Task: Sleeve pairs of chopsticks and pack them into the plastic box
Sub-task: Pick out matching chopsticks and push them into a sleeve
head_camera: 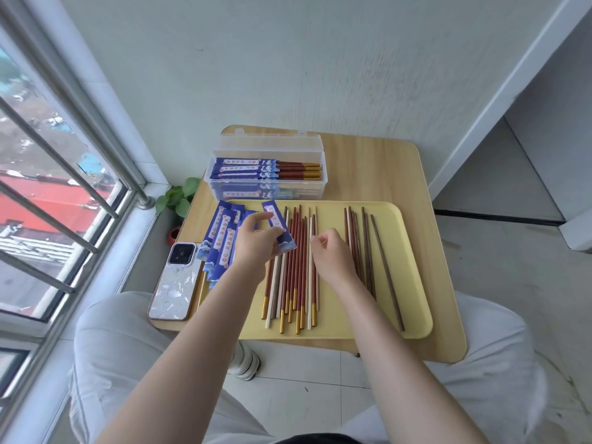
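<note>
Sleeve point(278, 226) pinched in left hand point(256, 240) grip.

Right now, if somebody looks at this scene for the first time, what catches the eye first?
Probably the left hand holding a blue paper sleeve over the yellow tray, where loose chopsticks lie in rows. Behind the tray, the clear plastic box already holds sleeved pairs.

Both my bare forearms reach forward side by side. My left hand point(256, 241) has its fingers curled in a pinching grip, thumb raised. My right hand point(331, 256) hangs palm-down, fingertips bunched loosely together.
</note>
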The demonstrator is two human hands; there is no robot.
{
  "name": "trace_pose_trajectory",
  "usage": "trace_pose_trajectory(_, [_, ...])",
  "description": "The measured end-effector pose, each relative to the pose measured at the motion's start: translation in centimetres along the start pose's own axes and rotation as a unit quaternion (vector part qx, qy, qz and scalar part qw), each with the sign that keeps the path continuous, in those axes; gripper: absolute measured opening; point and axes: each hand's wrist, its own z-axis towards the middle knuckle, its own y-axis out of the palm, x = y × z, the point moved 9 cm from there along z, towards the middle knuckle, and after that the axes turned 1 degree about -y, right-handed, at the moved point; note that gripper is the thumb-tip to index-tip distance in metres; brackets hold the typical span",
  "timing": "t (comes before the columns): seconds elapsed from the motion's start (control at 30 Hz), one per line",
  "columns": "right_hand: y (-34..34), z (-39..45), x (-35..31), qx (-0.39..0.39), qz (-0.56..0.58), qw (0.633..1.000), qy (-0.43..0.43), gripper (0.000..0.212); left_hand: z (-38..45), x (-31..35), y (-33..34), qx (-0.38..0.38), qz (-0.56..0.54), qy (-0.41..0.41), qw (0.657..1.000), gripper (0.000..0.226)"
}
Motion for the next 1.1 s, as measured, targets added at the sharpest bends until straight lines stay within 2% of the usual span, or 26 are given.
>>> trace_pose_trajectory(0.1, [0.3, -2.1, -2.6, -0.031, 0.101, 0.993, -0.061, 0.029, -0.9, -0.5, 0.5, -0.019, -0.074, -0.028, 0.997, 0.013])
trace_pose_trajectory(0.2, [-0.1, -3.4, -5.1, -0.029, 0.057, 0.99, -0.127, 0.038, -1.2, -0.9, 0.6, -0.012, -0.107, -0.034, 0.994, 0.007])
trace_pose_trajectory(0.33, [-1.4, -3.6, -6.3, 0.016, -0.023, 0.98, -0.199, 0.025, -1.6, -0.8, 0.4, 0.009, -0.112, -0.032, 0.993, 0.006])
trace_pose_trajectory(0.47, [-1.5, -3.8, -7.0, 0.005, -0.098, 0.965, -0.242, 0.033, -1.8, -0.3, 0.2, 0.024, -0.1, -0.026, 0.994, 0.005])
trace_pose_trajectory(0.53, [-1.9, -4.2, -7.7, 0.026, -0.114, 0.957, -0.267, 0.024, -1.8, 0.1, 0.2, 0.012, -0.083, -0.011, 0.996, 0.008])
trace_pose_trajectory(0.6, [-3.1, -4.4, -8.0, 0.073, -0.084, 0.952, -0.285, 0.015, -1.9, 0.7, 0.1, 0.007, -0.03, 0.012, 0.999, 0.014])
trace_pose_trajectory(0.7, [-4.9, -3.8, -6.8, 0.113, 0.023, 0.967, -0.227, 0.012, -2.4, 3.0, -0.5, 0.021, 0.135, 0.127, 0.982, 0.023])
trace_pose_trajectory(0.77, [-5.1, -3.1, -5.8, 0.092, 0.087, 0.979, -0.161, 0.016, -3.2, 4.6, 0.7, -0.035, 0.247, 0.22, 0.943, 0.025])
trace_pose_trajectory(0.83, [-4.5, -2.7, -5.5, 0.051, 0.13, 0.982, -0.125, 0.016, -3.8, 4.6, 2.7, -0.111, 0.345, 0.267, 0.893, 0.02])
trace_pose_trajectory(0.9, [-3.6, -2.6, -5.5, 0.02, 0.146, 0.983, -0.107, 0.012, -3.5, 3.7, 3.3, -0.118, 0.4, 0.261, 0.871, 0.014])
trace_pose_trajectory(1.0, [-2.0, -2.3, -4.4, -0.008, 0.083, 0.994, -0.072, 0.016, -1.8, 1.3, 2.0, -0.058, 0.387, 0.186, 0.901, 0.019])
trace_pose_trajectory(1.1, [0.2, -2.4, -1.9, -0.048, -0.077, 0.995, -0.035, 0.013, -0.9, -1.5, 0.5, -0.016, 0.356, 0.102, 0.929, 0.022])
